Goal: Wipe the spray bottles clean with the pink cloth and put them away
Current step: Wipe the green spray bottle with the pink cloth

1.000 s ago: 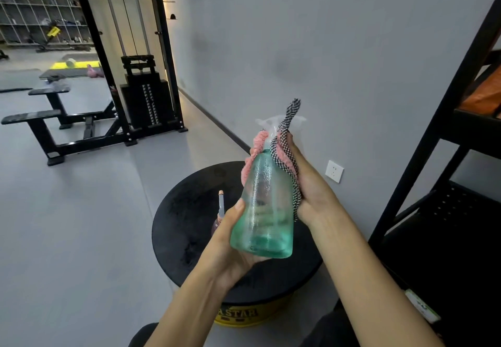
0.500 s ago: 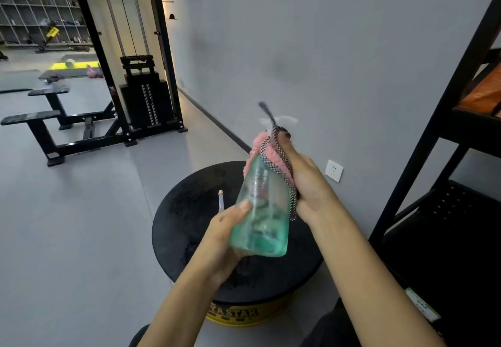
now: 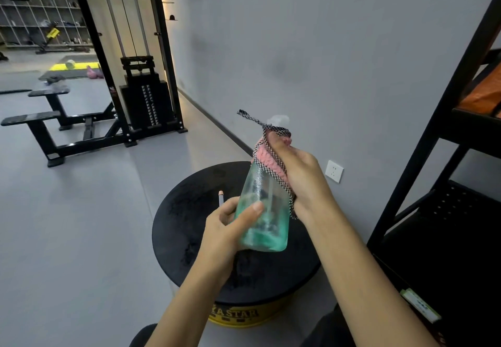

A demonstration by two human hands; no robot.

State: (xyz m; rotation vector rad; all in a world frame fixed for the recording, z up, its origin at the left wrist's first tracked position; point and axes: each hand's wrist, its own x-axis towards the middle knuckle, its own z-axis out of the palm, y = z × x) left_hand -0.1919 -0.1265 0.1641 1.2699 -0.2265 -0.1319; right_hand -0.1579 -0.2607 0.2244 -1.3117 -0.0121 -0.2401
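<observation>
Lower down, gripped the tilted spray bottle [image 3: 264,211] by its base with the left hand [image 3: 226,229]; above that grip, squeezed the pink cloth [image 3: 267,157] round its neck with the right hand [image 3: 302,177].

- Lower left of the frame: open grey floor [image 3: 81,224], free to pass
- Upper left: a black bench [image 3: 40,117] and cable machine [image 3: 143,97] block the way
- Right edge: a tall black rack [image 3: 423,162] blocks that side
- Upper right: a grey wall [image 3: 325,48] closes that side
- Lower centre: a round black top [image 3: 184,211], a thin pink-tipped stem [image 3: 221,197] upright just behind the left hand [image 3: 227,227]
</observation>
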